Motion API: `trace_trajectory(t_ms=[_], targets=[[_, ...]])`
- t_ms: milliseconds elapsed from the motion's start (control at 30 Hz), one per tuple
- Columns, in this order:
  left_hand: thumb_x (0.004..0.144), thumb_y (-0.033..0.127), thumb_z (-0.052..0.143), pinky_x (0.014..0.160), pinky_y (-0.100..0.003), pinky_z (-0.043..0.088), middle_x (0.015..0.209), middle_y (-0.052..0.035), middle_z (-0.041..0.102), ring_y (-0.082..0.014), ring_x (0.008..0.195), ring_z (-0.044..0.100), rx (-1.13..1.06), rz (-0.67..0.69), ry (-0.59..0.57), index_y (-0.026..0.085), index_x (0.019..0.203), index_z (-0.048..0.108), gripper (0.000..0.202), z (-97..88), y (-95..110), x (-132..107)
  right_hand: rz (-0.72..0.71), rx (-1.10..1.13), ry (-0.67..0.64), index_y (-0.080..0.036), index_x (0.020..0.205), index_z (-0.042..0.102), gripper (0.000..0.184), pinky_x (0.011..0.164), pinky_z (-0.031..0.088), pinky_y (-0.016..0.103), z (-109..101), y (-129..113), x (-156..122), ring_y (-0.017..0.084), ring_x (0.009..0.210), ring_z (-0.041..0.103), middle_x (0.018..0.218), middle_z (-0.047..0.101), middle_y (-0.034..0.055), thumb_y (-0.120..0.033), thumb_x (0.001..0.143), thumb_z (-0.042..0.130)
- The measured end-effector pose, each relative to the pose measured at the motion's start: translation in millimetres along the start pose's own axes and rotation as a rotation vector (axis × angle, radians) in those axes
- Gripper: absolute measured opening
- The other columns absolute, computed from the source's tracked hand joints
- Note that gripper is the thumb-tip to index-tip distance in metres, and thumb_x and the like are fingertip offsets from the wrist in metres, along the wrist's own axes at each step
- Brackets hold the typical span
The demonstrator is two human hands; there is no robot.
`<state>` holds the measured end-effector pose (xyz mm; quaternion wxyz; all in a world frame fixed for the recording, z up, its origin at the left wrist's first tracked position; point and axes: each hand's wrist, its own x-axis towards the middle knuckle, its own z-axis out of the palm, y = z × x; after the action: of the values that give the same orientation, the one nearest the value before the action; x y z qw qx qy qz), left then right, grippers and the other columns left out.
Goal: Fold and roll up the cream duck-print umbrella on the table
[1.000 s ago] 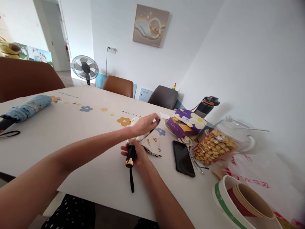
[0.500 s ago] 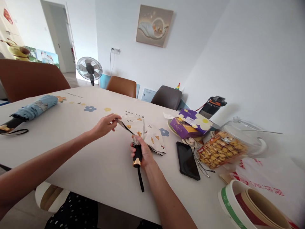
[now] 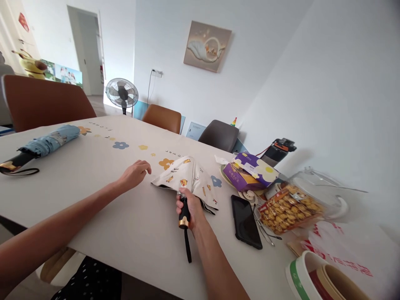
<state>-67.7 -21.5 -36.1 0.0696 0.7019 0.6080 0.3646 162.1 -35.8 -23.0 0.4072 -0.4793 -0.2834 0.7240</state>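
Note:
My right hand (image 3: 189,207) is wrapped around the black and gold handle of a folding umbrella (image 3: 184,177), just under its canopy. The cream canopy, printed with small cartoon figures, is loosely folded and spreads over the tabletop beyond the hand. A black wrist strap (image 3: 188,246) hangs from the handle's end toward me. To the left of the canopy, my left hand (image 3: 136,174) hovers over the table with loosely bent fingers, holding nothing and apart from the fabric.
A closed blue umbrella (image 3: 50,141) lies at the left. To the right are a phone (image 3: 246,221), glasses (image 3: 265,229), a purple box (image 3: 245,173), a dark bottle (image 3: 277,149), a clear snack tub (image 3: 292,204), a plastic bag (image 3: 353,246) and a paper tub (image 3: 296,275).
My left hand has let go of the canopy's edge and drawn back to the left. The canopy's left side has dropped and spread out. My right hand still grips the handle.

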Motion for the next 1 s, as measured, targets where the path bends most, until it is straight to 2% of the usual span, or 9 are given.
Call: trace_trajectory(t_ms=[100, 167, 267, 433, 567, 667, 767, 867, 1000], targets=[[0.076, 0.015, 0.033, 0.081, -0.031, 0.043, 0.096, -0.0021, 0.063, -0.0176, 0.091, 0.056, -0.135, -0.105, 0.084, 0.022, 0.079, 0.059, 0.027, 1.6, 26.8, 2.9, 0.003, -0.079, 0.067, -0.016, 0.064, 0.048, 0.018, 0.028, 0.033, 0.019, 3.1, 2.0, -1.2, 0.005, 0.034, 0.037, 0.05, 0.047, -0.0037, -0.026, 0.066, 0.062], [0.08, 0.024, 0.037, 0.091, -0.031, 0.04, 0.108, -0.003, 0.061, -0.0184, 0.104, 0.054, -0.28, -0.071, 0.003, 0.022, 0.093, 0.06, 0.027, 12.1, 51.9, 6.1, -0.01, -0.128, 0.07, -0.016, 0.064, 0.048, 0.016, 0.027, 0.034, 0.02, 6.1, 3.2, -3.7, 0.006, 0.032, 0.037, 0.047, 0.046, -0.0041, -0.026, 0.065, 0.061], [0.078, 0.04, 0.047, 0.105, -0.036, 0.027, 0.136, -0.0055, 0.042, -0.0229, 0.128, 0.034, -0.349, -0.088, -0.149, 0.024, 0.12, 0.05, 0.044, 39.9, 84.2, 15.5, -0.037, -0.197, 0.052, -0.016, 0.063, 0.049, 0.014, 0.027, 0.034, 0.021, 10.2, 5.3, -8.5, 0.008, 0.031, 0.038, 0.043, 0.045, -0.0044, -0.026, 0.064, 0.06], [0.075, 0.039, 0.052, 0.11, -0.037, 0.014, 0.146, -0.014, 0.022, -0.0246, 0.137, 0.009, -0.396, -0.205, -0.072, 0.013, 0.132, 0.031, 0.066, 73.5, 105.9, 41.2, -0.031, -0.285, -0.019, -0.017, 0.058, 0.046, 0.014, 0.026, 0.032, 0.021, 13.0, 8.0, -14.7, 0.008, 0.027, 0.035, 0.035, 0.04, -0.0054, -0.025, 0.064, 0.055], [0.07, 0.043, 0.058, 0.096, -0.039, 0.037, 0.131, -0.0147, 0.044, -0.0284, 0.121, 0.04, -0.633, -0.465, -0.027, 0.017, 0.121, 0.039, 0.061, 70.0, 106.1, 54.6, -0.027, -0.298, -0.064, -0.017, 0.053, 0.044, 0.013, 0.027, 0.031, 0.02, 12.8, 8.8, -16.1, 0.007, 0.026, 0.034, 0.033, 0.04, -0.0053, -0.022, 0.064, 0.051], [0.065, 0.046, 0.064, 0.079, -0.037, 0.049, 0.109, -0.0137, 0.06, -0.0273, 0.098, 0.058, -0.972, -0.645, -0.163, 0.017, 0.106, 0.05, 0.053, 62.8, 105.0, 58.2, -0.012, -0.272, -0.095, -0.017, 0.054, 0.044, 0.015, 0.026, 0.03, 0.02, 11.8, 9.1, -15.0, 0.008, 0.025, 0.035, 0.034, 0.04, -0.0054, -0.025, 0.065, 0.051], [0.065, 0.046, 0.064, 0.072, -0.036, 0.052, 0.09, -0.0131, 0.066, -0.0263, 0.084, 0.063, -1.333, -0.743, -0.38, 0.014, 0.096, 0.056, 0.046, 58.1, 107.8, 57.8, -0.01, -0.233, -0.131, -0.017, 0.056, 0.045, 0.016, 0.026, 0.029, 0.02, 9.5, 8.1, -13.0, 0.008, 0.025, 0.034, 0.034, 0.04, -0.0057, -0.027, 0.066, 0.051], [0.068, 0.048, 0.061, 0.073, -0.037, 0.053, 0.082, -0.011, 0.068, -0.0256, 0.08, 0.064, -1.583, -0.751, -0.557, 0.013, 0.095, 0.057, 0.044, 54.9, 114.5, 55.0, -0.059, -0.195, -0.179, -0.017, 0.056, 0.046, 0.018, 0.027, 0.03, 0.02, 6.1, 4.8, -12.5, 0.007, 0.026, 0.033, 0.035, 0.039, -0.0064, -0.029, 0.068, 0.052], [0.071, 0.042, 0.058, 0.075, -0.036, 0.053, 0.078, -0.0085, 0.069, -0.0237, 0.078, 0.065, -1.69, -0.748, -0.616, 0.014, 0.093, 0.057, 0.036, 51.0, 121.0, 52.3, -0.136, -0.119, -0.26, -0.015, 0.061, 0.05, 0.019, 0.028, 0.034, 0.02, 4.2, 0.5, -15.8, 0.005, 0.031, 0.035, 0.047, 0.045, -0.0052, -0.031, 0.068, 0.057]])
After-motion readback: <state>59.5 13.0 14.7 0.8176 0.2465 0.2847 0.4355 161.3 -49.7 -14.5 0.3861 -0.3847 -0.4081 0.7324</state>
